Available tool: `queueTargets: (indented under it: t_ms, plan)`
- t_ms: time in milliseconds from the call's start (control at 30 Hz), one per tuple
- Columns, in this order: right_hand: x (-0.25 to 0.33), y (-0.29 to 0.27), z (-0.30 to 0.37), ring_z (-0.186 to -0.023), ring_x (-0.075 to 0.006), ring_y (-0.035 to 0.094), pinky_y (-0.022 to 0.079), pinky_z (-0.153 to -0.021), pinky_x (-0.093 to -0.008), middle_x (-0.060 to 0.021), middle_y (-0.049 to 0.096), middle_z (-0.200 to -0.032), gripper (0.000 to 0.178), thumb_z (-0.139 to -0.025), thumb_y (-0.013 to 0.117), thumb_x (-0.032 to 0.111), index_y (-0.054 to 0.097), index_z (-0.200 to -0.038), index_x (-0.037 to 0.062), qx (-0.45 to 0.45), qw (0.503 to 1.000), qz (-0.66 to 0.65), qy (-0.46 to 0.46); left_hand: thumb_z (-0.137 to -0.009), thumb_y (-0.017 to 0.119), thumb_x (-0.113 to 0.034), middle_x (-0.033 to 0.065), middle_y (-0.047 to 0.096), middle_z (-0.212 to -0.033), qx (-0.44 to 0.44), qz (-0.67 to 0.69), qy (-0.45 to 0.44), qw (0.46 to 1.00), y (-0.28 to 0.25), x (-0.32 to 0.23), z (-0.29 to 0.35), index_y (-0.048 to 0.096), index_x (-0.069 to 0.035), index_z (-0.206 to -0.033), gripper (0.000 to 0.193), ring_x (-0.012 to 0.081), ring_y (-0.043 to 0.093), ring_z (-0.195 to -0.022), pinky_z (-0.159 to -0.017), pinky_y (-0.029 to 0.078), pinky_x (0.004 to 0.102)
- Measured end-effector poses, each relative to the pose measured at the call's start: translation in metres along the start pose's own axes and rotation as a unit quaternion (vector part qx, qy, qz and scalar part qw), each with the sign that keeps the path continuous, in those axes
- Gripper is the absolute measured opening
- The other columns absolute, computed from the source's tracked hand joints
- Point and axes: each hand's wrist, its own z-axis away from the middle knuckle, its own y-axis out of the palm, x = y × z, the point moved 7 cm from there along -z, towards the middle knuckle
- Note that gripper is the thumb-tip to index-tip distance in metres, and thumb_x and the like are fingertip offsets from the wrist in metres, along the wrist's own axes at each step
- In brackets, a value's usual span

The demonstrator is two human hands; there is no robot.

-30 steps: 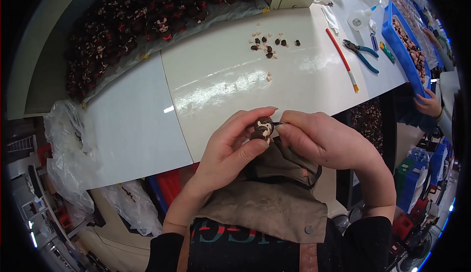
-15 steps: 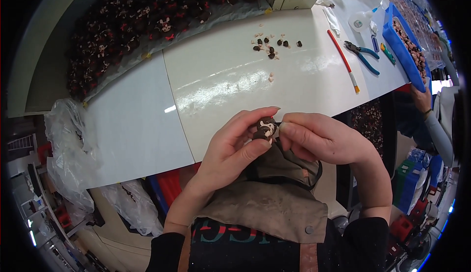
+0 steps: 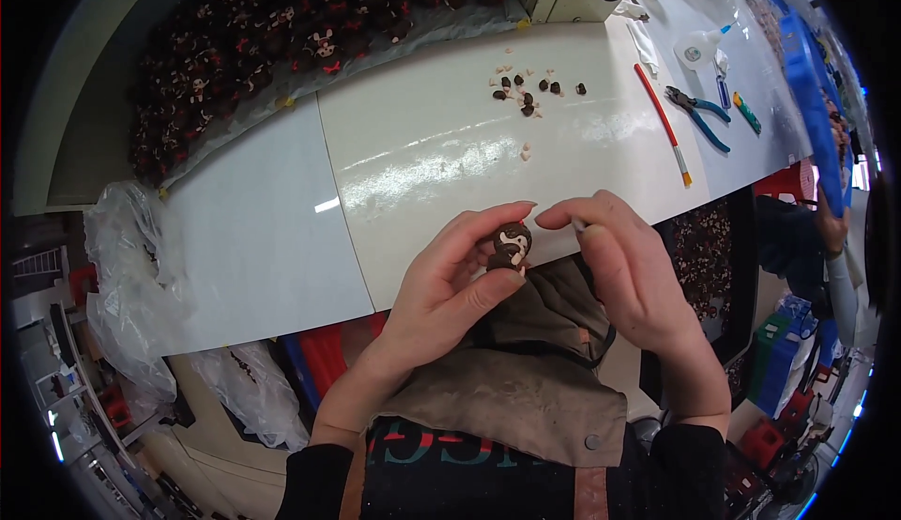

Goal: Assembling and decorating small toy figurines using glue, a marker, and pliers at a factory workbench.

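My left hand [image 3: 449, 274] is closed around a small dark brown figurine [image 3: 510, 248] with a pale face, shaped like a monkey. It is held upright between the thumb and fingers, just off the table's front edge, and its back is hidden in the palm. Just to the right is my right hand [image 3: 615, 262], apart from the figurine. Its index finger points left, the thumb is bent, and the other fingers curl out of sight. A small greyish bit [image 3: 579, 226] shows at the thumb tip; I cannot make out what it is.
On the white table [image 3: 441, 154] lie small dark and pale pieces [image 3: 527, 98], a red brush [image 3: 663, 126], pliers [image 3: 697, 116] and a white bottle [image 3: 696, 49]. Many similar figurines [image 3: 310, 22] fill the back left. At the right, another person's hand [image 3: 833, 231] holds a blue tray [image 3: 815, 98].
My right hand has drawn back right from the figurine, its index finger lifting. My left hand keeps its hold. The other person's blue tray has moved right and tilted up.
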Motion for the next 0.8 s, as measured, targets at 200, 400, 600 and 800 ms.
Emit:
queueTargets:
  t_ms: [200, 400, 600, 800]
  plan:
    - [0.005, 0.017, 0.004, -0.069, -0.0079, 0.049, 0.042, -0.065, -0.0216, -0.0037, 0.055, -0.081, 0.031, -0.087, 0.049, 0.003, 0.052, -0.118, 0.0032, 0.022, 1.0, -0.013, 0.005, -0.087, 0.057, -0.003, 0.0038, 0.047, -0.112, -0.007, 0.012, 0.013, 1.0, -0.004, 0.001, 0.001, 0.041, -0.002, -0.132, 0.047, 0.0105, 0.048, -0.103, -0.091, 0.039, 0.0244]
    - [0.002, 0.02, 0.002, -0.066, -0.0061, 0.048, 0.041, -0.062, -0.0197, -0.003, 0.055, -0.08, 0.036, -0.084, 0.052, -0.001, 0.051, -0.12, 0.0033, 0.025, 0.999, -0.042, 0.002, -0.087, 0.056, -0.002, 0.0047, 0.046, -0.115, 0.0, 0.006, 0.021, 1.0, -0.004, 0.0, -0.001, 0.039, -0.002, -0.133, 0.049, 0.0112, 0.048, -0.105, -0.091, 0.039, 0.0253]
    - [0.001, 0.019, 0.002, -0.07, -0.0073, 0.051, 0.043, -0.066, -0.0213, -0.0042, 0.058, -0.087, 0.035, -0.085, 0.052, -0.002, 0.051, -0.12, 0.0026, 0.026, 0.999, -0.043, 0.008, -0.089, 0.056, -0.009, 0.0064, 0.048, -0.118, -0.005, -0.005, 0.024, 1.0, -0.002, -0.001, -0.002, 0.037, 0.0, -0.133, 0.049, 0.0131, 0.049, -0.107, -0.094, 0.04, 0.0279]
    - [0.001, 0.018, 0.002, -0.077, -0.0084, 0.054, 0.045, -0.071, -0.0223, -0.0064, 0.06, -0.098, 0.035, -0.085, 0.051, -0.002, 0.052, -0.12, 0.0022, 0.025, 0.998, -0.06, 0.016, -0.088, 0.056, -0.004, 0.0048, 0.047, -0.115, -0.007, 0.007, 0.023, 1.0, -0.002, 0.0, -0.002, 0.039, -0.003, -0.133, 0.048, 0.0117, 0.049, -0.106, -0.091, 0.04, 0.0254]
